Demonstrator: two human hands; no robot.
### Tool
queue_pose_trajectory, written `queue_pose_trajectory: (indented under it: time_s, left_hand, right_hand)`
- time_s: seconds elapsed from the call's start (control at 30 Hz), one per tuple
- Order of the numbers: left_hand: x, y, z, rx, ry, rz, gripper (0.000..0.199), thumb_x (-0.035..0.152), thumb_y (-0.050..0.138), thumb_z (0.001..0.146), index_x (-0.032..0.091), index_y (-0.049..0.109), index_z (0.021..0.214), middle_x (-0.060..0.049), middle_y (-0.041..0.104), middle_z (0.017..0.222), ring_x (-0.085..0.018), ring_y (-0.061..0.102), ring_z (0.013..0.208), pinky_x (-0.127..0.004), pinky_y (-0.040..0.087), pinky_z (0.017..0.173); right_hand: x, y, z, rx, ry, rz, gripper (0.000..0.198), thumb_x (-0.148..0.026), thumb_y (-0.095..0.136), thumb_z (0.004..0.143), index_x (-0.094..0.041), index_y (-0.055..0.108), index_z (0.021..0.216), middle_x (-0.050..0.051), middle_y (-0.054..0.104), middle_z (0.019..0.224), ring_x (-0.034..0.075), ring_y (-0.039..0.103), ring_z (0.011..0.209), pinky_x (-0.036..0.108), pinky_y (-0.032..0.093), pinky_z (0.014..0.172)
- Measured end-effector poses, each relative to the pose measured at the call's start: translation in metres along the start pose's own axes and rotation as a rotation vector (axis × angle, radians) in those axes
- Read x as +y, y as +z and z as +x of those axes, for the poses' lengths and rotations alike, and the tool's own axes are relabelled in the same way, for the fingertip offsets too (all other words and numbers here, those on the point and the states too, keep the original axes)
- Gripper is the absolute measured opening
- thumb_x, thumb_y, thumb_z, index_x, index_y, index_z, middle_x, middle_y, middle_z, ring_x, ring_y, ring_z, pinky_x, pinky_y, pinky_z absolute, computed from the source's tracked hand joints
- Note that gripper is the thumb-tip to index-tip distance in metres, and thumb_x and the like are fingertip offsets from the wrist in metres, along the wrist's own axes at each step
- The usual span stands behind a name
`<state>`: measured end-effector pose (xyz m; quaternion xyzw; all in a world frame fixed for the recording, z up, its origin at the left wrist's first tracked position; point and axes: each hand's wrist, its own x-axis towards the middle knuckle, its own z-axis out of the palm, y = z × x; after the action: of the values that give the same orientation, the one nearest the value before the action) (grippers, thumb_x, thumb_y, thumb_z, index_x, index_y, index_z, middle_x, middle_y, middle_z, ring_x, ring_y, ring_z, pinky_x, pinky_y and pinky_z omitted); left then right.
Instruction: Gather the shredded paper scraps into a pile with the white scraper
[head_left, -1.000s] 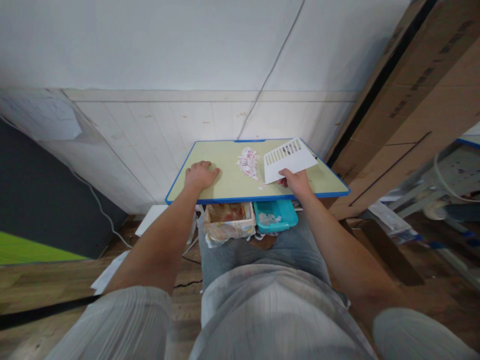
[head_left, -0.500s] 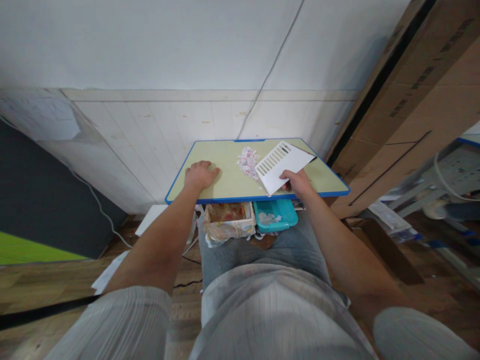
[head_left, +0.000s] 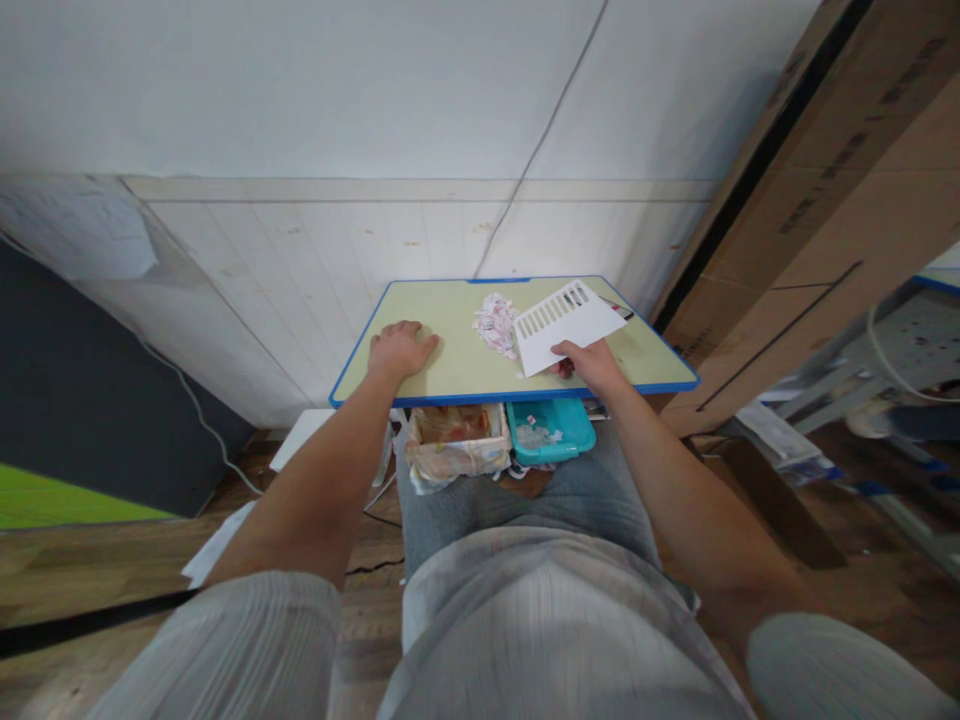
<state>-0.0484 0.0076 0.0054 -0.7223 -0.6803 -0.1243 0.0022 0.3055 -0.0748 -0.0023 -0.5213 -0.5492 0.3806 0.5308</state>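
Teal bin point(head_left: 553, 428) holding scraps, white card point(head_left: 568, 325) in right hand point(head_left: 592, 362)

Under the counter's near edge sit a teal tray point(head_left: 551, 430) and a paper-lined box point(head_left: 457, 440). Big cardboard boxes point(head_left: 825, 200) lean against the wall at right.

The right hand point(head_left: 592, 364) holds a white slotted card point(head_left: 566, 324) beside paper scraps point(head_left: 496, 323); the left hand point(head_left: 400, 350) lies flat on the table point(head_left: 450, 370).
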Motion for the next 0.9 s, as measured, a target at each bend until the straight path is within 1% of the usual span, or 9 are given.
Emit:
queue_pose_trajectory:
  time_s: [0.13, 0.4, 0.53, 0.67, 0.9]
  left_hand:
    - [0.0004, -0.0005, -0.0009, 0.005, 0.005, -0.004, 0.07, 0.061, 0.049, 0.113, 0.02, 0.067, 0.166, -0.017, 0.06, 0.177, -0.043, 0.054, 0.162, -0.059, 0.043, 0.133]
    - [-0.0004, 0.0002, -0.0001, 0.004, 0.001, -0.004, 0.069, 0.062, 0.048, 0.114, 0.021, 0.067, 0.166, -0.017, 0.061, 0.177, -0.043, 0.053, 0.161, -0.058, 0.042, 0.132]
    - [-0.0008, 0.0005, 0.0004, 0.002, 0.006, -0.002, 0.069, 0.062, 0.049, 0.114, 0.021, 0.067, 0.166, -0.017, 0.06, 0.177, -0.044, 0.054, 0.161, -0.058, 0.043, 0.132]
    - [-0.0002, 0.0002, 0.0002, 0.004, 0.004, -0.002, 0.07, 0.062, 0.049, 0.113, 0.02, 0.067, 0.166, -0.018, 0.061, 0.177, -0.044, 0.054, 0.161, -0.059, 0.043, 0.132]
    - [0.0001, -0.001, -0.0003, -0.008, -0.005, 0.006, 0.069, 0.063, 0.049, 0.114, 0.021, 0.067, 0.166, -0.016, 0.061, 0.177, -0.042, 0.054, 0.162, -0.057, 0.043, 0.133]
  right_hand:
    - [0.0012, 0.0006, 0.0011, -0.009, -0.004, -0.032, 0.023, -0.045, 0.076, 0.068, -0.026, 0.064, 0.074, 0.005, 0.071, 0.06, 0.019, 0.058, 0.05, 0.032, 0.052, 0.052]
    - [0.0051, 0.0008, 0.0047, 0.036, -0.014, -0.072, 0.025, -0.047, 0.076, 0.072, -0.027, 0.062, 0.073, 0.004, 0.07, 0.059, 0.018, 0.058, 0.051, 0.031, 0.052, 0.053]
    - [0.0044, -0.0002, 0.0037, 0.033, -0.012, -0.063, 0.023, -0.045, 0.075, 0.072, -0.027, 0.062, 0.07, 0.003, 0.069, 0.057, 0.018, 0.057, 0.048, 0.031, 0.051, 0.051]
    - [0.0021, -0.0009, 0.0023, 0.025, -0.017, -0.048, 0.019, -0.042, 0.074, 0.073, -0.025, 0.065, 0.069, 0.005, 0.071, 0.058, 0.017, 0.057, 0.048, 0.03, 0.052, 0.051]
    - [0.0005, -0.0003, 0.0005, -0.007, -0.022, -0.057, 0.022, -0.042, 0.079, 0.075, -0.024, 0.067, 0.071, 0.006, 0.074, 0.061, 0.018, 0.061, 0.05, 0.03, 0.054, 0.052]
